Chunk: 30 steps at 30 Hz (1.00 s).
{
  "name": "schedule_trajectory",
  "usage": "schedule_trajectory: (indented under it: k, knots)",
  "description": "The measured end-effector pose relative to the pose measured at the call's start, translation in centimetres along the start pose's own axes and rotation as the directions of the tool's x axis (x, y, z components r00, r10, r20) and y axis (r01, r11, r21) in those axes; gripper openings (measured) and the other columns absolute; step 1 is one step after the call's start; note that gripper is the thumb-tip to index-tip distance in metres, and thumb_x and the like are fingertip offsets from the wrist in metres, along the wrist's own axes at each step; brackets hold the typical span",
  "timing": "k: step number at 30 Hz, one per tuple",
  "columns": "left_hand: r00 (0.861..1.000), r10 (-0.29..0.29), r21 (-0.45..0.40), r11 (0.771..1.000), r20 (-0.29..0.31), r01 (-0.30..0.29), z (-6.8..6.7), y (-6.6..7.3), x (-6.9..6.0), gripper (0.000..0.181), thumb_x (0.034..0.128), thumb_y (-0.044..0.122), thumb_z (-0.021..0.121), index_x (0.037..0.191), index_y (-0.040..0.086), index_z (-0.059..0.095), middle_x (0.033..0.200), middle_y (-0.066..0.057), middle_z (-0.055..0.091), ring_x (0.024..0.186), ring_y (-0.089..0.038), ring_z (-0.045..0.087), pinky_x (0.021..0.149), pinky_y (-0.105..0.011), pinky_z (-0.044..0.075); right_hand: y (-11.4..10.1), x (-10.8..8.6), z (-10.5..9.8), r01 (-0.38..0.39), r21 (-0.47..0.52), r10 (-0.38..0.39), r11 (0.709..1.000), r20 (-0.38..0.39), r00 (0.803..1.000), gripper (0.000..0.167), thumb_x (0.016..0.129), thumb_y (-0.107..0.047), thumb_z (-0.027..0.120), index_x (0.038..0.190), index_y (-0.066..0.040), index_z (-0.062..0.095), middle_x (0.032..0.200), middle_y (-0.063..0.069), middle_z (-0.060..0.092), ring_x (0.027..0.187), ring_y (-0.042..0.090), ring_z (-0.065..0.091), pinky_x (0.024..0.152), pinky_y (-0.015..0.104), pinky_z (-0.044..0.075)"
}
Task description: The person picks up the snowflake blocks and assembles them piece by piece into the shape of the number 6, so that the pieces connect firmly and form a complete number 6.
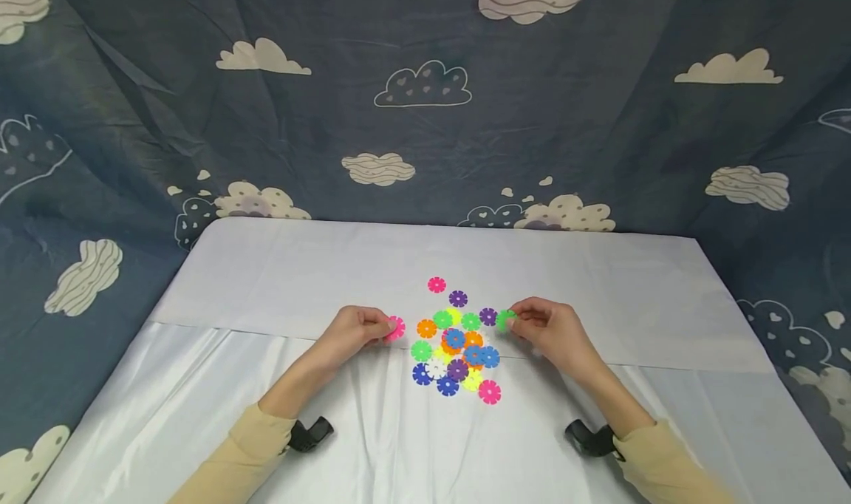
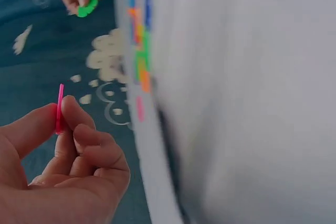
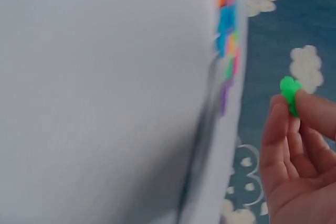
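My left hand pinches a pink notched disc between thumb and fingertips, at the left of a loose pile. In the left wrist view that pink disc appears edge-on, raised above the tabletop. On the pile's other side, my right hand pinches a green notched disc. The right wrist view shows this green disc between thumb and fingers, partly covered by them. Between both hands lie several flat flower-like discs, among them an orange disc, a white disc and a purple disc. Some overlap.
A white cloth covers the table. Behind it hangs a dark blue curtain printed with clouds. A pink disc lies at the far end of the spread, another pink disc at its near edge. Black cameras sit on both wrists.
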<state>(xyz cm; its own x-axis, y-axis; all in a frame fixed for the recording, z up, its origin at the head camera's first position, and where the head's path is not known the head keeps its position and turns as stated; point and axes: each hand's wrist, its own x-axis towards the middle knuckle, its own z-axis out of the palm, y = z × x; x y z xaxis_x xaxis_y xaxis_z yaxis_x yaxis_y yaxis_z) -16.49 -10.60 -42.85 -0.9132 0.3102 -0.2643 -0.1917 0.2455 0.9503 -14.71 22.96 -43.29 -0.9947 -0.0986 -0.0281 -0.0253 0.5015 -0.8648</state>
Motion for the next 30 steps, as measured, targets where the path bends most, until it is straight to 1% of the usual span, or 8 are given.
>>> schedule_trajectory:
  k: [2,5,8,12,15,19,24,30]
  knots:
    - [1.0,0.012,-0.035,0.999,-0.002,-0.012,0.2,0.3,-0.3,0.017,0.0923,0.015,0.066,0.085,0.0,0.07,0.075,-0.012,0.06,0.07,-0.024,0.047,0.071,-0.033,0.042,-0.8,-0.5,0.2,-0.002,0.04,0.004,0.999,-0.044,0.999,0.021,0.09,-0.01,0.072,0.107,0.0,0.067,0.091,0.012,0.067,0.082,0.032,0.068,0.073,0.035,0.057]
    - [0.999,0.031,-0.073,0.997,-0.01,-0.032,0.4,0.9,-0.7,0.017,0.0921,0.014,0.066,0.085,-0.001,0.069,0.071,-0.01,0.057,0.066,-0.024,0.044,0.07,-0.033,0.039,-2.0,-1.2,0.4,0.022,0.087,-0.014,0.996,-0.092,0.996,0.023,0.091,-0.014,0.073,0.109,-0.001,0.067,0.094,0.012,0.067,0.086,0.035,0.068,0.077,0.036,0.057]
    - [0.999,0.048,-0.117,0.992,-0.017,-0.05,0.7,1.6,-1.3,0.018,0.0928,0.014,0.064,0.084,-0.001,0.068,0.07,-0.009,0.056,0.066,-0.024,0.044,0.07,-0.034,0.038,-3.1,-2.0,0.8,0.08,0.091,-0.067,0.993,-0.142,0.988,0.023,0.091,-0.017,0.072,0.109,-0.003,0.068,0.095,0.01,0.068,0.086,0.031,0.068,0.078,0.031,0.056]
    - [0.997,0.078,-0.162,0.983,-0.021,-0.08,1.4,2.5,-2.1,0.021,0.0939,0.015,0.06,0.083,-0.002,0.066,0.071,-0.01,0.056,0.067,-0.026,0.045,0.07,-0.034,0.037,-4.5,-2.9,1.2,0.167,0.093,-0.145,0.982,-0.206,0.968,0.02,0.092,-0.017,0.071,0.107,-0.004,0.069,0.094,0.007,0.068,0.083,0.022,0.066,0.076,0.024,0.055]
    - [0.996,0.085,-0.18,0.98,-0.02,-0.087,2.0,2.9,-2.7,0.021,0.0945,0.015,0.059,0.083,-0.001,0.065,0.071,-0.008,0.056,0.069,-0.028,0.047,0.072,-0.035,0.038,-5.4,-3.7,1.6,0.206,0.116,-0.174,0.972,-0.239,0.955,0.019,0.092,-0.015,0.071,0.108,-0.004,0.069,0.096,0.006,0.068,0.084,0.021,0.065,0.076,0.022,0.054]
    - [0.996,0.081,-0.205,0.975,-0.038,-0.087,2.7,3.6,-3.1,0.02,0.0956,0.015,0.057,0.085,0.0,0.065,0.072,-0.007,0.056,0.07,-0.027,0.048,0.075,-0.037,0.04,-6.4,-4.3,2.2,0.237,0.138,-0.195,0.962,-0.26,0.946,0.021,0.092,-0.013,0.07,0.111,-0.005,0.069,0.101,0.004,0.068,0.089,0.021,0.065,0.078,0.022,0.054]
    - [0.995,0.07,-0.251,0.964,-0.066,-0.084,3.4,4.1,-3.4,0.019,0.0957,0.014,0.058,0.088,-0.001,0.066,0.073,-0.009,0.057,0.067,-0.021,0.049,0.074,-0.034,0.042,-7.4,-4.8,2.9,0.249,0.166,-0.203,0.954,-0.253,0.946,0.021,0.092,-0.015,0.071,0.111,-0.006,0.07,0.104,0.003,0.068,0.092,0.02,0.065,0.08,0.023,0.054]
    - [0.995,0.081,-0.285,0.954,-0.052,-0.092,4.2,4.4,-3.9,0.019,0.095,0.015,0.061,0.089,-0.002,0.066,0.074,-0.011,0.057,0.068,-0.022,0.05,0.073,-0.032,0.042,-7.9,-5.2,3.5,0.286,0.172,-0.242,0.943,-0.236,0.941,0.019,0.092,-0.015,0.071,0.11,-0.009,0.071,0.103,0.0,0.068,0.092,0.018,0.066,0.08,0.026,0.055]
